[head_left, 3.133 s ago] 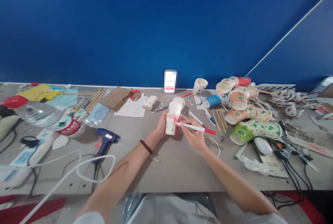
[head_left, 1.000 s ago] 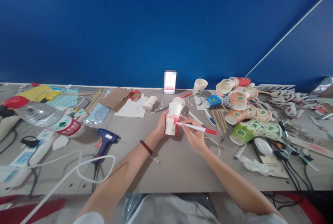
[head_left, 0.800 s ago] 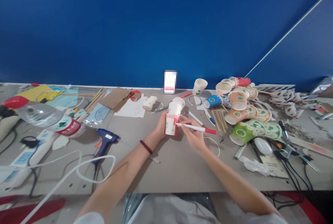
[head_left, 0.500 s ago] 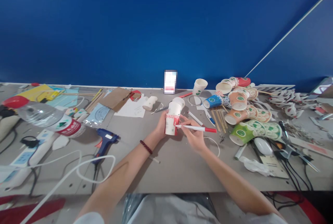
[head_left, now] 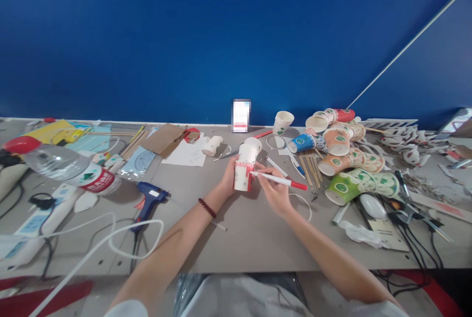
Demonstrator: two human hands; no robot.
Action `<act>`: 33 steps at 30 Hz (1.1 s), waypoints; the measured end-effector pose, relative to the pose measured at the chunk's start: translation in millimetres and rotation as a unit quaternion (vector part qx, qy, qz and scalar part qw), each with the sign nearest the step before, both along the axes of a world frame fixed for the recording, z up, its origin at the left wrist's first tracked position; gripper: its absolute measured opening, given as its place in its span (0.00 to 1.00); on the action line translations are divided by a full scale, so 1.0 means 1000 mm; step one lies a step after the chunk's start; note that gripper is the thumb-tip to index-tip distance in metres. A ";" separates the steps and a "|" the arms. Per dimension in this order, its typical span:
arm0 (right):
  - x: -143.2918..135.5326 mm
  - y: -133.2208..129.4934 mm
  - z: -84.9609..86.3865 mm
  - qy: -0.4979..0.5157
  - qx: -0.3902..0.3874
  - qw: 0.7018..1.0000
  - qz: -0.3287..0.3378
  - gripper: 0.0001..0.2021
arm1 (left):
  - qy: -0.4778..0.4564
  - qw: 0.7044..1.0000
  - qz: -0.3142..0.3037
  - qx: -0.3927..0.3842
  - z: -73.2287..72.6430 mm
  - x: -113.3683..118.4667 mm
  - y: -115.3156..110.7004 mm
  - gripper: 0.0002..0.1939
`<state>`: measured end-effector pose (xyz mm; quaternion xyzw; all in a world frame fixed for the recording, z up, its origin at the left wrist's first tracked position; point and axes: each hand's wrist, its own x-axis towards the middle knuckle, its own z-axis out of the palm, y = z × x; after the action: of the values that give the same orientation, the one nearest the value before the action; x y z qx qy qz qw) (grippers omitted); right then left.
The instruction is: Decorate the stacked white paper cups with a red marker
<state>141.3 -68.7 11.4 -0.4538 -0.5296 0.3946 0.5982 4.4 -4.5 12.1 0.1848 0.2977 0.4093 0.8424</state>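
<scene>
A white paper cup [head_left: 241,177] with red markings is gripped from its left side by my left hand [head_left: 227,175]. Another white cup [head_left: 251,147] joins its far end, so the two form a bent stack held above the table. My right hand [head_left: 276,192] pinches a white marker with a red end [head_left: 283,180]. The marker's tip touches, or is very close to, the red-coloured patch on the cup's right side. Some fingers of both hands are hidden behind the cups.
A phone [head_left: 241,115] stands against the blue wall. To the right lie several stacked paper cups [head_left: 342,191], wooden sticks [head_left: 311,169] and a white mouse [head_left: 373,207]. On the left are a blue glue gun [head_left: 150,201], a large plastic bottle [head_left: 70,167] and a power strip [head_left: 37,223].
The marker tip has shifted slightly up and to the right on the cup, with my right hand moving a little. My left hand and the cups stay nearly still.
</scene>
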 end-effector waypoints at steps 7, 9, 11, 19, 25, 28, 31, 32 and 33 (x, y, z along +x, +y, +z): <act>0.001 0.000 -0.002 -0.001 -0.003 1.000 0.012 0.09 | -0.001 1.000 -0.011 -0.004 -0.001 0.000 0.000 0.25; 0.001 0.000 -0.001 -0.005 0.000 1.000 0.003 0.07 | -0.002 1.000 -0.002 -0.009 -0.002 0.000 0.000 0.25; 0.001 0.000 -0.001 -0.008 0.007 1.000 -0.001 0.07 | 0.003 1.000 0.004 -0.009 -0.003 0.000 0.001 0.25; 0.000 0.001 0.000 -0.003 0.000 1.000 0.009 0.08 | 0.011 1.000 -0.006 -0.002 0.002 0.000 -0.001 0.26; 0.000 0.000 0.002 0.003 0.005 1.000 0.017 0.08 | 0.023 1.000 -0.002 -0.001 0.004 -0.001 -0.002 0.26; -0.001 -0.001 0.002 0.008 -0.004 1.000 0.015 0.09 | 0.028 1.000 -0.002 -0.010 0.003 -0.001 -0.001 0.26; -0.001 0.000 0.000 0.013 -0.005 1.000 0.001 0.08 | 0.020 1.000 0.001 -0.011 0.002 0.000 -0.001 0.25; 0.000 0.000 0.000 0.012 -0.003 1.000 0.000 0.08 | 0.016 1.000 0.001 -0.008 0.001 0.000 -0.001 0.25; 0.000 0.000 -0.001 0.011 -0.001 1.000 0.003 0.08 | 0.014 1.000 0.000 -0.006 0.001 0.000 -0.001 0.25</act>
<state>141.1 -68.4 10.8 -0.4486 -0.5238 0.4022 0.6022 4.5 -5.1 13.4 0.1850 0.3117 0.4045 0.8396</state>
